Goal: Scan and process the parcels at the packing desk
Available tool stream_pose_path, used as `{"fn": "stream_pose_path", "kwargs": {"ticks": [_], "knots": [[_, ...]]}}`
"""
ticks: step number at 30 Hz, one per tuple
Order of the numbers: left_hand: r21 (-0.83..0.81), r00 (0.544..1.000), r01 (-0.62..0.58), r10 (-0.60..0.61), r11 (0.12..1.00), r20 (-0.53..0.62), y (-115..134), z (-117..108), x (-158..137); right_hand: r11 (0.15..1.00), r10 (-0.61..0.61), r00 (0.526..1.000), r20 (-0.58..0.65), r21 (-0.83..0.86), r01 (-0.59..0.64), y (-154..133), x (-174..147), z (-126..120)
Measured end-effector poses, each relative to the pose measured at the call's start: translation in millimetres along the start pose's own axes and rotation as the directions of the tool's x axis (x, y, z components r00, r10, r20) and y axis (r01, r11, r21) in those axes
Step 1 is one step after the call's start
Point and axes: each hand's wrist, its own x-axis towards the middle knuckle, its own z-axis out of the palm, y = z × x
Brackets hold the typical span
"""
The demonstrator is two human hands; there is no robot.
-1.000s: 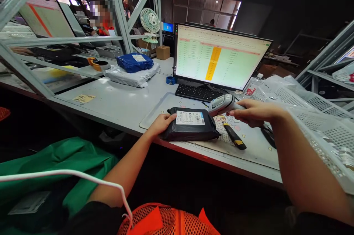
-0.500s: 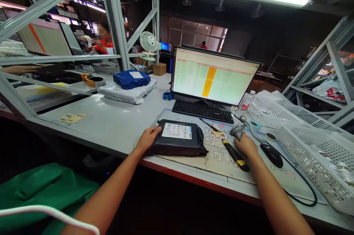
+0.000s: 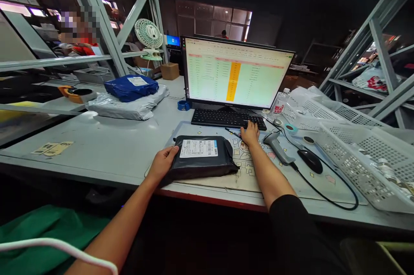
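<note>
A black plastic-wrapped parcel (image 3: 197, 165) with a white shipping label (image 3: 199, 148) lies near the desk's front edge. My left hand (image 3: 162, 163) grips its left side, thumb on top. My right hand (image 3: 250, 133) rests with fingers spread at the right part of the black keyboard (image 3: 220, 119). Behind the keyboard a monitor (image 3: 210, 74) displays a spreadsheet with an orange column. A grey barcode scanner (image 3: 278, 149) lies on the desk mat right of my right forearm, its cable running forward. Part of a pen (image 3: 232, 132) shows left of my right hand.
Blue and white parcels (image 3: 129, 107) are stacked at the left. A mouse (image 3: 309, 160), tape rolls and white perforated baskets (image 3: 349, 163) stand on the right. A fan (image 3: 148, 33) and a small carton (image 3: 170, 71) are behind. Metal frames border the desk; a person sits beyond at left.
My right hand has let go of the barcode scanner, now lying on the mat, and moved left and forward to the keyboard. My left hand still holds the parcel. The view has shifted.
</note>
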Motion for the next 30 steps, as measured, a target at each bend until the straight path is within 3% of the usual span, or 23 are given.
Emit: {"fn": "stream_pose_path", "kwargs": {"ticks": [6,13,19,22,26,30], "knots": [[0.006,1.0,-0.003,0.003,1.0,0.0,-3,0,1,1.0,-0.015,0.999,0.038,-0.008,0.015,4,1,12],[0.019,1.0,-0.013,0.013,1.0,-0.026,3,0,1,0.997,-0.071,0.982,0.177,0.001,0.072,-9,21,-6],[-0.125,0.992,0.068,-0.053,0.99,0.118,15,-1,-5,0.997,-0.072,0.968,0.242,0.031,0.066,-3,28,-31],[-0.159,0.99,0.079,-0.059,0.984,0.131,18,-2,-6,0.994,-0.109,0.979,0.17,0.049,0.102,1,15,-43],[-0.153,0.994,0.051,-0.035,0.987,0.104,16,-1,-6,0.967,-0.243,0.969,0.043,0.087,0.239,11,-19,-64],[-0.153,0.995,0.024,-0.01,0.988,0.095,11,-3,-3,0.941,-0.332,0.941,0.059,0.092,0.326,56,-75,-77]]}}
